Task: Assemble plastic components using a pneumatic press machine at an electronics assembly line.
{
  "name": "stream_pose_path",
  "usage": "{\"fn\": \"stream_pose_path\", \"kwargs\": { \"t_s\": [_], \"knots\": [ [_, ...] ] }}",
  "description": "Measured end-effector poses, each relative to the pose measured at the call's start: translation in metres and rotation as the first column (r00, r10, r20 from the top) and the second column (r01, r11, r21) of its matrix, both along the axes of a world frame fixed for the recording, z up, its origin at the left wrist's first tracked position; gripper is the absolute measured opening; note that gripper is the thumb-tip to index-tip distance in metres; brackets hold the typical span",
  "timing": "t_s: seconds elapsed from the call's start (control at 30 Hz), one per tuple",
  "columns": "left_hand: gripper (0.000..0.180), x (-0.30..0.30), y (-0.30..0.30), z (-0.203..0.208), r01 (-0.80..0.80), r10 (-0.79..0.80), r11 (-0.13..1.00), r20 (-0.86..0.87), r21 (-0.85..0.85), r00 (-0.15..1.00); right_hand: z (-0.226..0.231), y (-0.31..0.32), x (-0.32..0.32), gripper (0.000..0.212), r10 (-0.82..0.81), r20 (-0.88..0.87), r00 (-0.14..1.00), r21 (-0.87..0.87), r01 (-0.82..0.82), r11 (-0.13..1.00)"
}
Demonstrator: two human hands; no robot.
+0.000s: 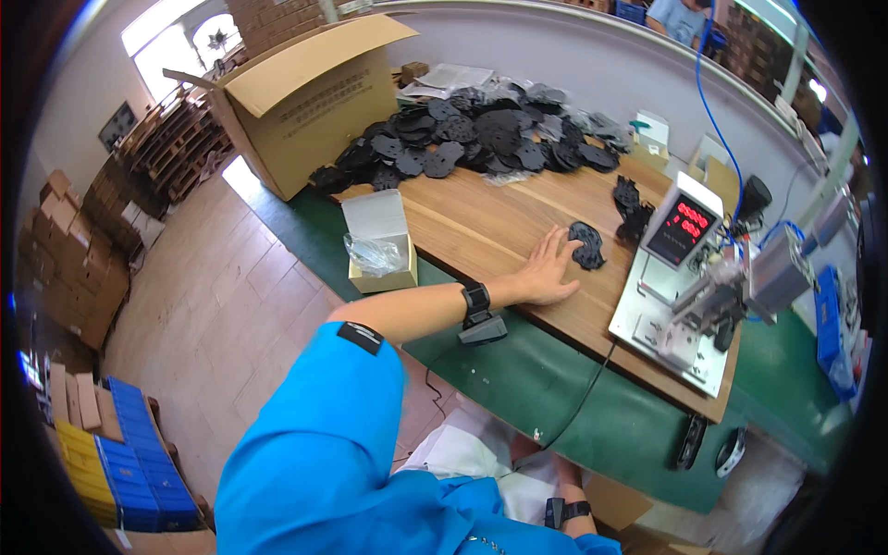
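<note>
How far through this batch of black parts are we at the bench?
Done: hard to tell; a small stack of black parts sits beside the machine with the red display. In hand: the left hand lies flat on the wooden board, fingertips touching one black part. Left: a large heap of black parts by the open carton. The right hand is hidden.

Bright window glare upper left; fisheye bends dark, blurred edges.

On the board [481,227], the parts pile [481,139] lies behind; the carton [305,102] stands left of it, the small box [379,242] at the left edge, the press [689,296] on the right end.
</note>
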State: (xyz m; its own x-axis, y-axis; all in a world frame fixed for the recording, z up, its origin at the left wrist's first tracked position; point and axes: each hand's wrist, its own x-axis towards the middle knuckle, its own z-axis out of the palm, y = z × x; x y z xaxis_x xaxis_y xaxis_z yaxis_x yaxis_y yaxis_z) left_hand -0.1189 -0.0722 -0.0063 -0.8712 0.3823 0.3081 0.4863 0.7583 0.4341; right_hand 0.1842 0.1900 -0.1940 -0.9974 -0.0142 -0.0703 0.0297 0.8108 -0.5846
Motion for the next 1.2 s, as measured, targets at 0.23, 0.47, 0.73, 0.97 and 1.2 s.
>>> {"fn": "stream_pose_path", "kwargs": {
  "t_s": [0.23,0.47,0.73,0.97,1.2],
  "knots": [
    [0.059,-0.047,-0.161,0.166,-0.206,0.167,0.965,-0.224,-0.16,0.96,-0.003,0.005,0.001,0.041,-0.056,0.012,0.998,0.001,0.056,0.998],
    [0.123,-0.103,-0.453,0.119,-0.786,0.796,0.589,0.299,-0.186,0.526,0.002,-0.001,-0.006,0.042,-0.086,0.023,0.996,-0.008,0.087,0.996],
    [0.114,-0.104,-0.518,0.046,-0.808,0.804,0.577,0.256,-0.115,0.538,0.002,-0.005,0.001,0.042,-0.141,0.064,0.988,-0.003,0.141,0.99],
    [0.087,-0.125,-0.48,0.047,-0.663,0.609,0.747,0.443,-0.04,0.658,0.005,-0.007,0.004,0.042,-0.18,0.089,0.98,0.015,0.179,0.984],
    [0.098,-0.121,-0.441,0.052,-0.657,0.442,0.753,0.717,0.029,0.539,0.0,-0.003,0.009,0.043,-0.175,0.07,0.982,0.006,0.175,0.985]
  ]
}}
